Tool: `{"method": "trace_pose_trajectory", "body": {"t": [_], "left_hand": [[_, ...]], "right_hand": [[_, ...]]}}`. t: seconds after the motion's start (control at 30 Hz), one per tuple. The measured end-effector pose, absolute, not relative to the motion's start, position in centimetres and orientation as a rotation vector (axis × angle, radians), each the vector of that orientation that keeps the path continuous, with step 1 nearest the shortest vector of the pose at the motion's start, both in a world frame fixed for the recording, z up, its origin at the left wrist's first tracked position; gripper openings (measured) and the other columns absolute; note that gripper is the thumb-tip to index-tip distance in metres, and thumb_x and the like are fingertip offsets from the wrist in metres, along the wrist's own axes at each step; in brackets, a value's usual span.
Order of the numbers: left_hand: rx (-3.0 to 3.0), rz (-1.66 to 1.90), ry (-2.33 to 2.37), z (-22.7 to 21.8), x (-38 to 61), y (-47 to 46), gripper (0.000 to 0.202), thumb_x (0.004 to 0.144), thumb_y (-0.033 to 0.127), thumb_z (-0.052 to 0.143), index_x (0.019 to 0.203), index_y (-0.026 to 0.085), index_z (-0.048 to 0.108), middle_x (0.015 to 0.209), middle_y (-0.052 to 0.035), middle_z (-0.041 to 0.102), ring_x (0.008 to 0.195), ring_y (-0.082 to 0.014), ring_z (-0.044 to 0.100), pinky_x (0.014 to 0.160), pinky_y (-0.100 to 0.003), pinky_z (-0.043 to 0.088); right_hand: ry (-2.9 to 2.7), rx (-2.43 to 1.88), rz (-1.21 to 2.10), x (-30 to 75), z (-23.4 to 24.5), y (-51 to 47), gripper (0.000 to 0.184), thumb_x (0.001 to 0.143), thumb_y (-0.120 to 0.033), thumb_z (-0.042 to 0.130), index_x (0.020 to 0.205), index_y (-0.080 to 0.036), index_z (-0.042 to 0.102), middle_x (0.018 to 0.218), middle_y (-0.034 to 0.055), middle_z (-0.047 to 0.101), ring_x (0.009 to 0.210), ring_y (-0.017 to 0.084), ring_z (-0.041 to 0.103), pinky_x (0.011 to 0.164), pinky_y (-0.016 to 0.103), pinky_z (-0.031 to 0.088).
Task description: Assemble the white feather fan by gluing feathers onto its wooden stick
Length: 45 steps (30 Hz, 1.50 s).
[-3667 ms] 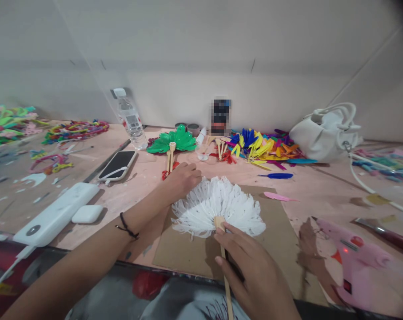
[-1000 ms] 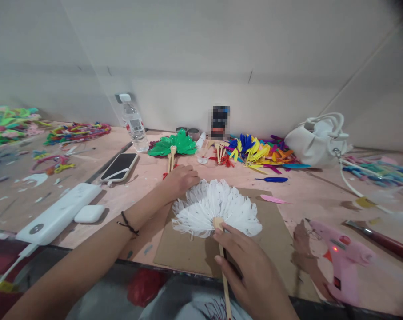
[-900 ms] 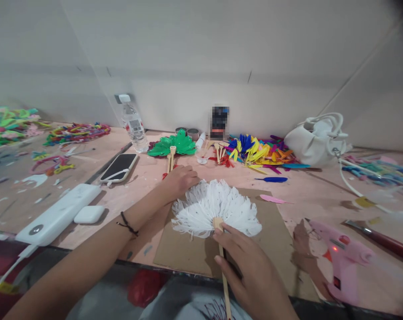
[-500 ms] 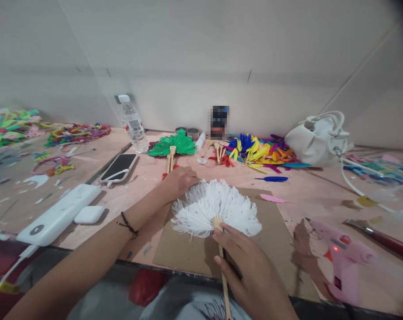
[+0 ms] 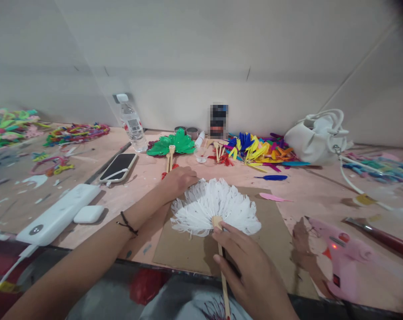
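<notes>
the right hand [image 5: 251,258] is reaching over the slim, pale wooden handle [image 5: 224,284] of a fan of fluffy white feathers [image 5: 217,204]; its fingertips are touching the flat wooden collar [image 5: 216,220], its thumb is standing apart from the forefinger, and whether it is gripping or only pressing, i cannot tell. the left hand [image 5: 181,178] is curling at the fan's far left edge with fingers bent; the tips are not showing, so i cannot tell what they are pinching, if anything. the fan is lying on a sheet of brown cardboard [image 5: 184,255], its handle running out past the near table edge. a pink plastic glue gun [image 5: 344,262] is lying to the right, its red light glowing, well apart from both hands. the step in hand is seemingly one of steadying the fan while tending its left edge. the next move is probably calling for light fingers there, so that feathers are not creasing, and a firm right hand at the collar.
</notes>
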<state>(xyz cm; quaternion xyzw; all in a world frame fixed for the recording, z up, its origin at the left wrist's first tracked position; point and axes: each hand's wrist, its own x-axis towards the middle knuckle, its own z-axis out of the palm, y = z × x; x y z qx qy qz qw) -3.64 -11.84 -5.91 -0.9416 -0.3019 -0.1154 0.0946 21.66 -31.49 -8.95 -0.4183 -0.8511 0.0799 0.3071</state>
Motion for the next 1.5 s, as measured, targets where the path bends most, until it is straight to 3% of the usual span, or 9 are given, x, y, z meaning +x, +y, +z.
{"method": "trace_pose_trajectory", "body": {"t": [0.47,0.57,0.63,0.77,0.93,1.5], "left_hand": [[-2.780,-0.514,-0.764,-4.9,-3.3,-12.6,0.023,0.104,0.016,0.050,0.099,0.013,0.073,0.092,-0.0124,0.071,0.092,-0.0245,0.063,0.081,-0.037,0.049],[-2.783,-0.666,-0.687,-4.6,-2.3,-13.9,0.023,0.106,0.018,0.048,0.105,0.013,0.071,0.097,-0.0127,0.073,0.092,-0.0234,0.065,0.083,-0.037,0.051],[-2.786,-0.796,-0.647,-4.5,-1.4,-15.2,0.021,0.106,0.021,0.051,0.108,0.014,0.070,0.099,-0.0116,0.074,0.093,-0.0218,0.067,0.084,-0.036,0.052],[-2.779,-1.029,-0.602,-4.3,0.4,-18.3,0.012,0.103,0.021,0.057,0.106,0.016,0.068,0.092,-0.0073,0.075,0.085,-0.0180,0.068,0.079,-0.031,0.053],[-2.846,-1.087,-0.534,-4.0,1.3,-20.8,0.011,0.102,0.019,0.058,0.104,0.016,0.068,0.084,-0.0062,0.073,0.077,-0.0164,0.067,0.072,-0.028,0.053],[-2.868,-1.076,-0.427,-4.6,1.8,-21.5,0.016,0.102,0.018,0.053,0.096,0.015,0.068,0.077,-0.0053,0.070,0.070,-0.0174,0.064,0.065,-0.030,0.049]], "right_hand": [[-2.172,-1.172,0.292,21.9,-9.0,-31.7,0.046,0.104,-0.027,0.053,0.149,-0.029,0.044,0.153,0.0021,0.054,0.142,0.019,0.049,0.115,0.041,0.051],[-1.964,-1.199,0.282,21.8,-8.4,-31.2,0.037,0.103,-0.031,0.056,0.141,-0.031,0.054,0.139,0.0014,0.064,0.129,0.017,0.061,0.106,0.032,0.055],[-1.796,-1.234,0.266,21.7,-7.8,-30.7,0.025,0.103,-0.033,0.058,0.128,-0.032,0.063,0.119,-0.0008,0.072,0.105,0.014,0.071,0.089,0.024,0.059],[-1.634,-1.298,0.219,21.4,-6.6,-29.3,0.012,0.101,-0.029,0.061,0.108,-0.031,0.070,0.099,-0.0053,0.075,0.074,0.010,0.069,0.063,0.021,0.053],[-1.544,-1.322,0.171,20.5,-6.1,-28.7,0.013,0.100,-0.027,0.061,0.101,-0.027,0.074,0.088,-0.0040,0.076,0.061,0.011,0.062,0.055,0.023,0.047],[-1.471,-1.417,0.246,20.0,-7.1,-28.8,0.013,0.092,-0.030,0.062,0.084,-0.023,0.070,0.072,-0.0055,0.070,0.057,0.010,0.064,0.054,0.020,0.047]]}}
